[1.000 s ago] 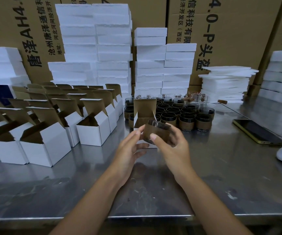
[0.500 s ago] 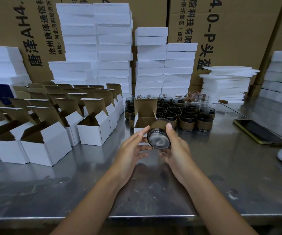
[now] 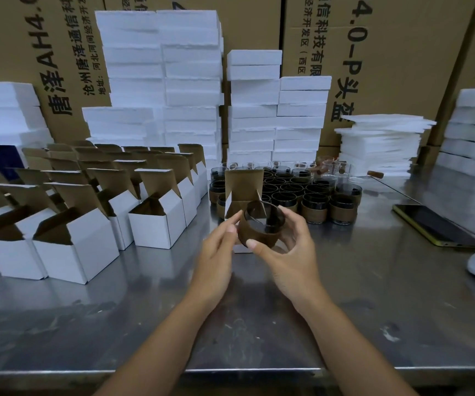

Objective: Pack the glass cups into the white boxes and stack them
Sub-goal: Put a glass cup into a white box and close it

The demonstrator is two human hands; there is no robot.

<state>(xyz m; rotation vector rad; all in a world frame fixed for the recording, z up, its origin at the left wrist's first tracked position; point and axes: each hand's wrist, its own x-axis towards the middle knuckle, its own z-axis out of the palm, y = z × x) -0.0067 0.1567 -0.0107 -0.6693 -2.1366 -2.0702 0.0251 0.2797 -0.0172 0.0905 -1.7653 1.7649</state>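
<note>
Desk (image 3: 373, 295) laid out for boxing, one glass cup (image 3: 256, 235) in hand
Rows of open white boxes (image 3: 156, 224) are ranged at the left, with a cluster of waiting cups (image 3: 316, 201) behind, and one open box (image 3: 243, 187) is stood just beyond the hands. The glass cup is gripped by the curled fingers and thumb of the right hand (image 3: 290, 252), its side touched by the straight fingers of the left hand (image 3: 216, 250). Loading is judged to be in hand: the cup is to be lowered upright into that box, which is then closed
</note>
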